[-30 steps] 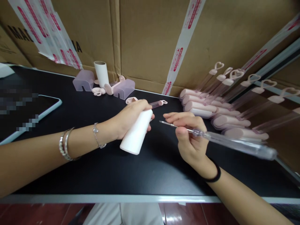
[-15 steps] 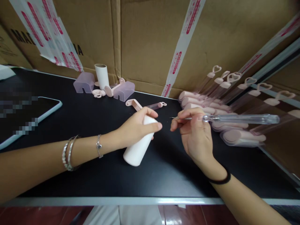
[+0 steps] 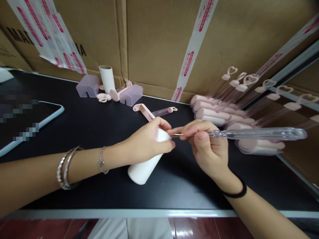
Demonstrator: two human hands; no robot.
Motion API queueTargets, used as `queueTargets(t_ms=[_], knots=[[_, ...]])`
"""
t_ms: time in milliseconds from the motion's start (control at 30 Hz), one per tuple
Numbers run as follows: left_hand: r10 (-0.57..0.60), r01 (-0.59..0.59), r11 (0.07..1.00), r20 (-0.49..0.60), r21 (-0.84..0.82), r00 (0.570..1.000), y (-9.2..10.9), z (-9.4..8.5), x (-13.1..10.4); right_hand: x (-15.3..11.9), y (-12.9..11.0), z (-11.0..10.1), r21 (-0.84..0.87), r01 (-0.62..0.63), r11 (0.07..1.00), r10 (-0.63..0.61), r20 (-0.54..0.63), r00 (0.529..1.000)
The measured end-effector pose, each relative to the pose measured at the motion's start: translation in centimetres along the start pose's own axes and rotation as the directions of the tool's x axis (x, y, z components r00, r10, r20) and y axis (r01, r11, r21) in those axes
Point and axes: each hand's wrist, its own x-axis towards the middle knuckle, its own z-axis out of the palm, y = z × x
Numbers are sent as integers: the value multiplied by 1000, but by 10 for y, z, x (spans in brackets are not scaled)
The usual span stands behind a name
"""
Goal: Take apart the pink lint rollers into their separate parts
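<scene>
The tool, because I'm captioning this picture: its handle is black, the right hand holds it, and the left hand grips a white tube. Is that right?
Not quite: the tool has a clear handle, not a black one, as the head view shows. The right hand does hold it, and the left hand grips a white tube.

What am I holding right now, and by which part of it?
Your left hand holds the white cylinder near its far end; your right hand holds the clear-handled tool by its thin metal shaft.
</scene>
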Motion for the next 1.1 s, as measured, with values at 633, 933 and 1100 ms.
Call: queueTargets(t_ms=[633,933,1100], knots=[[5,-5,1000,-15,-14,1000,-2,2,-2,2,-1,-8,-372,149,916,-119,101,988],[-153,30,857,-200,-514,968,4,-15,19,-4,6,-3,-253,21,967,-47,-97,994],[-133,-127,805,-386,-580,913,2,-26,26,-13,1,7,-184,-71,980,109,205,973]])
